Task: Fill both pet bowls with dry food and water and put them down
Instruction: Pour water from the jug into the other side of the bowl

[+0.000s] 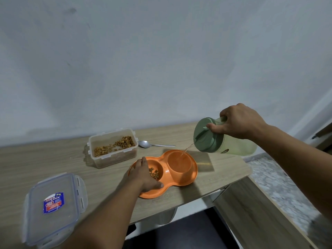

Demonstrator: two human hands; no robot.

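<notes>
An orange double pet bowl [186,178] lies on the wooden table. Its left bowl holds some brown dry food [154,173]; its right bowl [179,161] takes a thin stream of water. My left hand [143,175] rests on the left rim of the orange dish, fingers spread over it. My right hand [237,123] grips a pale green pitcher [215,139] by its handle, tilted leftward above the right bowl, water running from its spout.
A clear plastic container [112,148] with dry food stands behind the bowls. Its lid [53,207] lies at the front left. A metal spoon [154,144] lies behind the dish. The table edge [224,186] runs close on the right, with floor beyond.
</notes>
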